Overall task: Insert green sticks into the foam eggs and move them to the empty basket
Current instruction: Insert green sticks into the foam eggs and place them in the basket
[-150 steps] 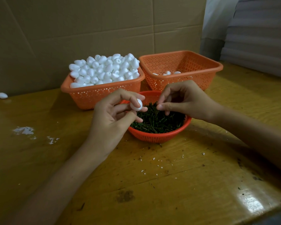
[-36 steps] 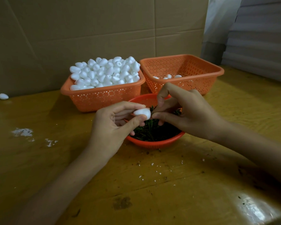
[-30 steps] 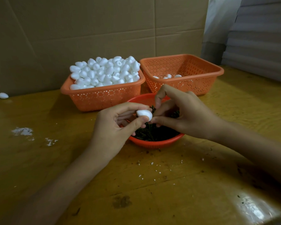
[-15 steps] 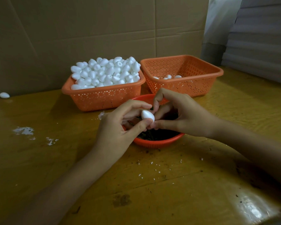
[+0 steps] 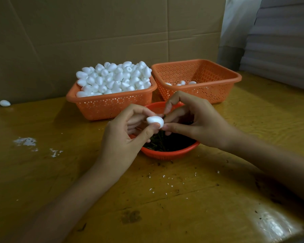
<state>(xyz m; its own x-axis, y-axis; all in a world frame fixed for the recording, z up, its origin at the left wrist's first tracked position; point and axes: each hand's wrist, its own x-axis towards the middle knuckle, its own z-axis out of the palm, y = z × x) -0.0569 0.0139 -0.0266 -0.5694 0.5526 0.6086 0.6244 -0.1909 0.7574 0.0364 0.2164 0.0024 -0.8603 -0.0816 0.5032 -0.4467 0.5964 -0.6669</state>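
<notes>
Head view: yellow table (image 5: 218, 199), cardboard wall (image 5: 112, 32); two baskets (image 5: 111, 106) (image 5: 223, 79), one bowl (image 5: 167, 153); left hand (image 5: 123, 137), right hand (image 5: 200, 125) pinching one foam egg (image 5: 154, 121)

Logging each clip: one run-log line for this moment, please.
left hand: pinches egg | right hand: fingertips at egg, stick hidden | bowl: sticks, under hands | right basket: few eggs | left basket: full

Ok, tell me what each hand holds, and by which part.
Left hand pinches the foam egg, thumb under, forefinger over its middle. Right hand touches the egg's nearest end; any stick there is hidden.
</notes>
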